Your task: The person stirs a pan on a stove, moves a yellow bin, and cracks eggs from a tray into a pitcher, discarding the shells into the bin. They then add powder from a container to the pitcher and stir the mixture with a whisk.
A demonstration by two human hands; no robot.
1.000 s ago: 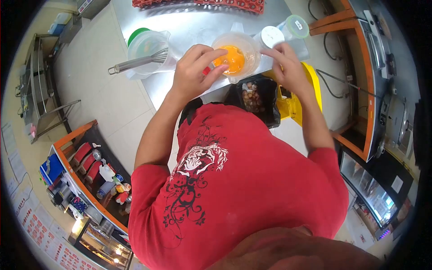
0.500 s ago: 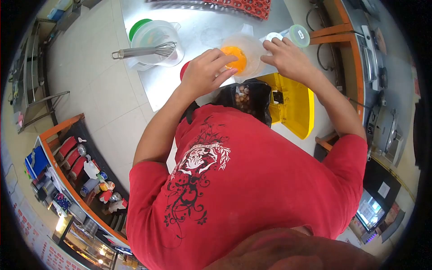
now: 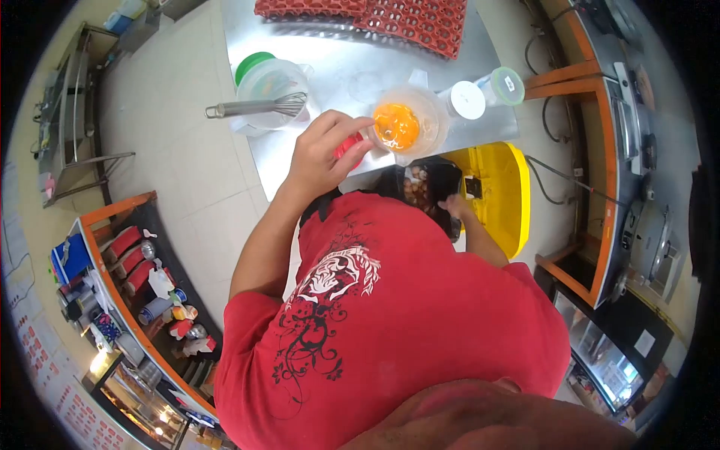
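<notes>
My left hand (image 3: 321, 156) is open beside the clear plastic jug (image 3: 433, 126), index fingertip right at its rim and thumb apart from the fingers. Several cracked eggs with orange yolks (image 3: 396, 127) lie in the jug. A red round object (image 3: 349, 148) shows partly behind my left hand. Low at the table's front edge, my right hand (image 3: 454, 205) is at the side of a black bag (image 3: 442, 174) that holds brown eggshells (image 3: 416, 186). Its fingers are small and blurred, so I cannot tell whether they hold anything.
A metal whisk (image 3: 259, 107) lies across another clear jug (image 3: 262, 82) with a green lid (image 3: 252, 66) beside it. Red egg trays (image 3: 416, 26) are at the steel table's far side. A white-lidded tub (image 3: 468, 100) and green-rimmed container (image 3: 507, 85) stand right. A yellow bin (image 3: 514, 191) is below.
My right hand has moved from beside the jug down to the black bag. My left hand has shifted slightly back from over the jug. The camera view has shifted a little.
</notes>
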